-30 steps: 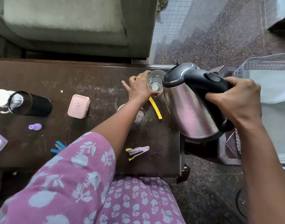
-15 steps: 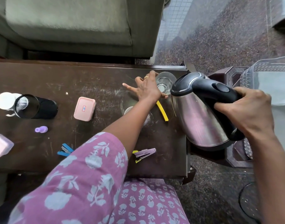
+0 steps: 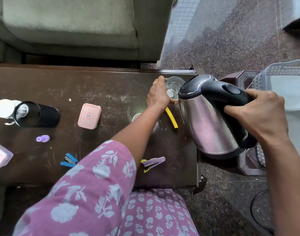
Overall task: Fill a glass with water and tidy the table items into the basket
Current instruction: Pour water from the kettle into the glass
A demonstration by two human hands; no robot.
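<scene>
A clear glass [image 3: 174, 87] stands near the far right corner of the dark wooden table [image 3: 94, 92]. My left hand [image 3: 156, 96] is wrapped around its left side. My right hand [image 3: 259, 114] grips the black handle of a steel electric kettle [image 3: 212, 120], which is tilted with its lid end beside the glass rim. A translucent basket [image 3: 282, 72] sits to the right, off the table. On the table lie a yellow strip [image 3: 171, 117], a pink box [image 3: 89, 116], a purple stapler [image 3: 153, 162], a blue stapler [image 3: 69, 160] and a small purple piece [image 3: 42, 138].
A black mesh pen holder [image 3: 35, 114] lies on its side at the left beside a white cup [image 3: 2, 109]. A pale pink object [image 3: 0, 155] sits at the left edge. A grey-green sofa [image 3: 74, 26] stands behind the table. A dark plastic stool [image 3: 248, 164] stands beneath the kettle.
My left hand's fingers were spread beside the glass; now they are closed around it. The kettle has stayed tilted over the table's right end, close to the glass.
</scene>
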